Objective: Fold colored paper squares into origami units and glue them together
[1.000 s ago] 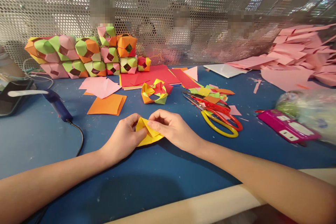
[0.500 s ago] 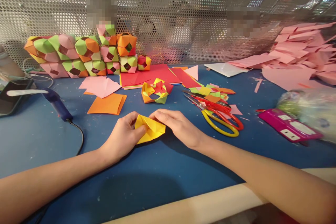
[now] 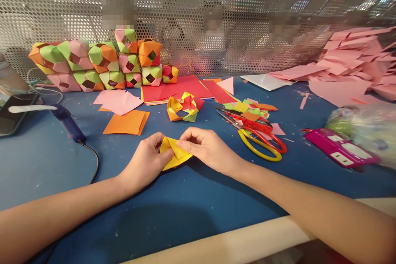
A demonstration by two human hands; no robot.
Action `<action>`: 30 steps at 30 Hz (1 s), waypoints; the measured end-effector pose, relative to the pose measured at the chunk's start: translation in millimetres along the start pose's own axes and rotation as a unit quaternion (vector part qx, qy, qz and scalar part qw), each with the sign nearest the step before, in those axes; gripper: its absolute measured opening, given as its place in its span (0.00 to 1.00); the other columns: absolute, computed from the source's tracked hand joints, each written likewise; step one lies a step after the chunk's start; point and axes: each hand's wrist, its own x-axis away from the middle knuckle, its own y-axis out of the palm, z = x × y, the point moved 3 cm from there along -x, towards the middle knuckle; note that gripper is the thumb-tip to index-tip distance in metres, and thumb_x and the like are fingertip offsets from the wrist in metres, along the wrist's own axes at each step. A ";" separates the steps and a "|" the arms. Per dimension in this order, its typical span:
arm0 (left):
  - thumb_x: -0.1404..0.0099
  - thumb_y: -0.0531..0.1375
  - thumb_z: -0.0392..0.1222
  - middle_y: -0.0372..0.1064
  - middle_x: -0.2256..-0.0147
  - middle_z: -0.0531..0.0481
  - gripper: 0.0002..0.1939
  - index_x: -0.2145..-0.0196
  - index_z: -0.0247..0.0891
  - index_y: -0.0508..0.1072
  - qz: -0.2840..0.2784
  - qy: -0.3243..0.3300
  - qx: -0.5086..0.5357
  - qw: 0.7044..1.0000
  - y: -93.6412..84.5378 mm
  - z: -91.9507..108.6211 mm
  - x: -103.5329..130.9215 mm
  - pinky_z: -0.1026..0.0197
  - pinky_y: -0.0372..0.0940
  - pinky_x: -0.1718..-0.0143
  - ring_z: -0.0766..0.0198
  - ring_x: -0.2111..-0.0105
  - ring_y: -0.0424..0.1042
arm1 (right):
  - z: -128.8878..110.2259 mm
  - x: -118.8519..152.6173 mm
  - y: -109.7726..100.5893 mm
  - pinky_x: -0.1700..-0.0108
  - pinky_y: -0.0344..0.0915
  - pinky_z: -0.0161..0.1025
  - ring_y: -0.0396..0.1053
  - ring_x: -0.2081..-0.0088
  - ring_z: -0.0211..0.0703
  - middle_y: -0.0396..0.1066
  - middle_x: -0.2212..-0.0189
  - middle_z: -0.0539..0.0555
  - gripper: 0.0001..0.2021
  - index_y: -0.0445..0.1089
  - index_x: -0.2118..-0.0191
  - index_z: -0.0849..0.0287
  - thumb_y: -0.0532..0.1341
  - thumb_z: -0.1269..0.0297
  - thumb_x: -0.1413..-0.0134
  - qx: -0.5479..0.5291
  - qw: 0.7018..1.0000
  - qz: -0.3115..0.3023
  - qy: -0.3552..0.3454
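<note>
A folded piece of yellow paper point(image 3: 175, 156) is held between my two hands above the blue table point(image 3: 173, 198). My left hand point(image 3: 147, 159) pinches its left side, thumb on top. The thumb of my right hand point(image 3: 206, 148) presses on the upper right part, with the fingers curled behind it. Just beyond my hands sits a ring of joined yellow, orange, green and red folded pieces point(image 3: 184, 107). Orange squares point(image 3: 126, 122) and pink sheets point(image 3: 119, 101) lie to its left.
Stacked paper balls point(image 3: 103, 57) line the mesh screen. Red sheets point(image 3: 173, 88) lie behind the ring. Scissors point(image 3: 260, 146) rest by scraps at right, near a magenta power strip point(image 3: 340, 148). At left is a blue glue gun point(image 3: 68, 123) with its cable. Pink paper point(image 3: 352, 62) is heaped back right.
My right thumb has moved left onto the yellow paper, and my right fingers have curled into a pinch on it. My left hand has barely moved.
</note>
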 end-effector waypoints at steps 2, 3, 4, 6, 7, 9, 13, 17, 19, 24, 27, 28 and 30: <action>0.44 0.55 0.40 0.54 0.78 0.58 0.07 0.76 0.38 0.59 -0.002 0.008 -0.004 1.000 0.3 -0.1 0.9 0.69 0.51 0.80 0.71 0.78 0.55 | -1.3 1.6 -0.1 0.72 0.59 0.32 0.61 0.74 0.33 0.65 0.76 0.48 0.14 0.66 0.72 0.62 0.61 0.54 0.49 0.021 1.000 0.013 -0.007; 0.44 0.55 0.40 0.53 0.78 0.58 0.07 0.76 0.38 0.59 -0.001 0.011 -0.007 1.000 0.3 0.0 1.3 0.69 0.50 0.80 0.71 0.78 0.54 | -2.0 2.4 -0.1 0.72 0.58 0.32 0.61 0.74 0.33 0.65 0.76 0.48 0.14 0.65 0.72 0.61 0.61 0.54 0.49 0.031 0.999 0.018 -0.013; 0.44 0.55 0.40 0.53 0.78 0.58 0.07 0.76 0.38 0.59 0.000 0.014 -0.011 1.000 0.4 0.1 1.7 0.69 0.50 0.80 0.71 0.78 0.54 | -2.7 3.1 0.1 0.72 0.58 0.32 0.60 0.74 0.33 0.64 0.77 0.48 0.14 0.65 0.72 0.61 0.60 0.54 0.48 0.041 0.999 0.022 -0.019; 0.43 0.54 0.40 0.53 0.79 0.58 0.07 0.76 0.38 0.59 0.003 0.021 -0.020 1.000 0.2 0.6 2.4 0.69 0.50 0.80 0.71 0.78 0.54 | -4.1 4.1 0.5 0.73 0.58 0.32 0.59 0.75 0.33 0.64 0.77 0.48 0.15 0.64 0.73 0.61 0.59 0.54 0.47 0.059 0.997 0.027 -0.033; 0.43 0.54 0.40 0.53 0.78 0.58 0.07 0.76 0.38 0.60 0.005 0.024 -0.023 0.999 0.2 0.8 2.6 0.68 0.50 0.80 0.71 0.78 0.54 | -4.9 4.4 0.8 0.73 0.58 0.32 0.59 0.75 0.33 0.63 0.77 0.48 0.14 0.64 0.73 0.61 0.59 0.54 0.47 0.066 0.997 0.027 -0.039; 0.43 0.54 0.40 0.53 0.78 0.58 0.07 0.76 0.38 0.60 0.003 0.028 -0.025 0.999 0.2 1.1 3.0 0.68 0.50 0.80 0.70 0.78 0.53 | -6.6 4.9 1.3 0.73 0.58 0.32 0.59 0.74 0.33 0.63 0.77 0.48 0.13 0.63 0.73 0.60 0.58 0.55 0.46 0.078 0.995 0.024 -0.049; 0.42 0.54 0.40 0.52 0.78 0.59 0.07 0.75 0.38 0.59 -0.006 0.032 -0.020 0.999 0.5 2.5 3.3 0.69 0.51 0.79 0.71 0.77 0.53 | -10.1 5.9 1.2 0.71 0.59 0.32 0.59 0.73 0.34 0.62 0.76 0.47 0.08 0.62 0.72 0.59 0.58 0.61 0.46 0.109 0.993 0.000 -0.054; 0.41 0.53 0.40 0.56 0.77 0.58 0.06 0.73 0.37 0.64 -0.026 0.033 -0.017 0.999 1.1 5.1 3.7 0.69 0.53 0.77 0.71 0.76 0.55 | -10.8 6.0 -0.9 0.71 0.59 0.32 0.60 0.73 0.34 0.63 0.76 0.47 0.07 0.62 0.73 0.59 0.59 0.64 0.47 0.114 0.992 -0.009 -0.046; 0.41 0.53 0.41 0.55 0.78 0.58 0.07 0.74 0.37 0.63 -0.031 0.031 -0.016 0.999 1.2 6.0 4.1 0.69 0.52 0.78 0.71 0.77 0.54 | -9.0 5.5 -1.6 0.71 0.59 0.32 0.61 0.74 0.34 0.64 0.76 0.47 0.08 0.62 0.73 0.60 0.60 0.63 0.48 0.100 0.994 -0.007 -0.039; 0.41 0.53 0.41 0.53 0.78 0.58 0.07 0.75 0.37 0.62 -0.043 0.018 -0.001 0.999 1.7 7.5 4.7 0.68 0.51 0.79 0.70 0.77 0.53 | -3.8 4.8 -1.5 0.71 0.61 0.33 0.63 0.74 0.35 0.66 0.76 0.48 0.10 0.62 0.74 0.60 0.60 0.61 0.48 0.093 0.995 0.010 -0.035; 0.42 0.53 0.40 0.54 0.77 0.57 0.06 0.74 0.37 0.63 -0.056 0.008 0.018 0.998 2.2 8.4 5.1 0.68 0.52 0.78 0.70 0.76 0.54 | -3.6 5.5 -1.1 0.71 0.62 0.33 0.63 0.73 0.35 0.67 0.76 0.49 0.10 0.62 0.74 0.59 0.60 0.61 0.48 0.111 0.992 0.025 -0.049; 0.42 0.53 0.40 0.55 0.77 0.57 0.05 0.73 0.37 0.63 -0.060 0.006 0.024 0.998 2.3 8.7 5.1 0.68 0.52 0.77 0.70 0.76 0.55 | -4.1 5.8 -0.9 0.70 0.62 0.33 0.64 0.73 0.36 0.67 0.76 0.49 0.10 0.62 0.74 0.59 0.60 0.61 0.47 0.118 0.991 0.031 -0.054; 0.41 0.53 0.40 0.56 0.76 0.57 0.05 0.73 0.37 0.64 -0.064 0.005 0.029 0.997 2.0 9.2 4.8 0.68 0.53 0.76 0.69 0.75 0.56 | -5.2 6.4 -0.5 0.70 0.62 0.33 0.64 0.72 0.36 0.67 0.76 0.49 0.09 0.62 0.75 0.59 0.59 0.62 0.47 0.131 0.988 0.043 -0.064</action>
